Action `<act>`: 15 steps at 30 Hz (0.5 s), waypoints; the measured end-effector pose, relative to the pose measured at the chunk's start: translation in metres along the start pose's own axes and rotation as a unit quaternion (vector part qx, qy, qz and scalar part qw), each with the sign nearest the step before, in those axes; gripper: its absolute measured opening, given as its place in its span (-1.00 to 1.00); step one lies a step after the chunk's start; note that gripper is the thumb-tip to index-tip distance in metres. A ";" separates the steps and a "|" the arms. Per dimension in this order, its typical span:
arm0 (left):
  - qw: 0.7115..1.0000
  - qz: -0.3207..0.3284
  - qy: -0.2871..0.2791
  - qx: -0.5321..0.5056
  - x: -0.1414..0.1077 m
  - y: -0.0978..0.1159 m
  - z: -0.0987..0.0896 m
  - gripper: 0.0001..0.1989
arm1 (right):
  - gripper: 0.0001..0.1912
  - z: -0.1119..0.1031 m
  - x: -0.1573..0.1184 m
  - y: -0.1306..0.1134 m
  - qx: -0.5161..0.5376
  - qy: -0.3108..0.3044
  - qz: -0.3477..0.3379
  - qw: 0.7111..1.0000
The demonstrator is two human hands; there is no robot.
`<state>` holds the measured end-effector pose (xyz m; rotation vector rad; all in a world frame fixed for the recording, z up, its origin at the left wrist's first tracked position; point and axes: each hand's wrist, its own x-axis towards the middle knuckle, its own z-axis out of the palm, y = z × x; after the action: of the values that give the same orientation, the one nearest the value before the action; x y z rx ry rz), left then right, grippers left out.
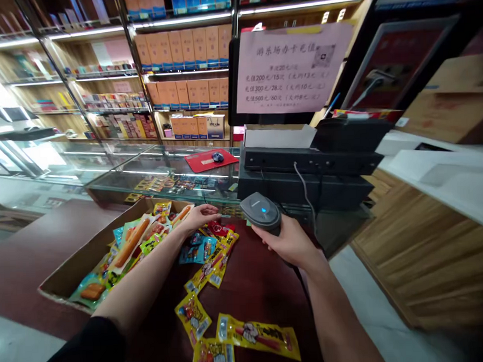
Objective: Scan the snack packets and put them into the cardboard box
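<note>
Right hand grips the grey scanner, a red packet beside the loosely spread left hand

Shop, at checkout worktop. Lit shelves across upper left and top centre, stocked with rows of matching orange boxes and smaller packs. Glass case at centre left, goods laid out inside. Pink sign, upper right of centre, with yuan prices and QR code, in front of dark panel. Barcode scanner near centre, blue light showing. Black unit right of centre, cable hanging down front. Bright packaged snacks on worktop, lower centre; more in open carton, lower left.
</note>
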<state>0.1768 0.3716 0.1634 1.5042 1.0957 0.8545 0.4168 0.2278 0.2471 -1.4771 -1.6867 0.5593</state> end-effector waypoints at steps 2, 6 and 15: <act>0.998 -0.049 0.024 0.043 0.002 -0.008 -0.002 -0.51 | -0.60 0.001 0.000 0.001 -0.012 -0.013 -0.006 1.000; 0.976 -0.118 0.078 0.165 0.007 -0.015 -0.001 -0.60 | -0.59 0.004 0.002 0.001 -0.028 -0.033 -0.022 0.999; 0.922 -0.091 0.100 0.362 0.019 -0.016 0.013 -0.64 | -0.58 0.008 0.003 0.001 -0.025 -0.042 -0.014 0.999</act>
<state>0.1921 0.3854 0.1446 1.8877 1.8057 0.4886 0.4108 0.2323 0.2428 -1.4809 -1.7941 0.5750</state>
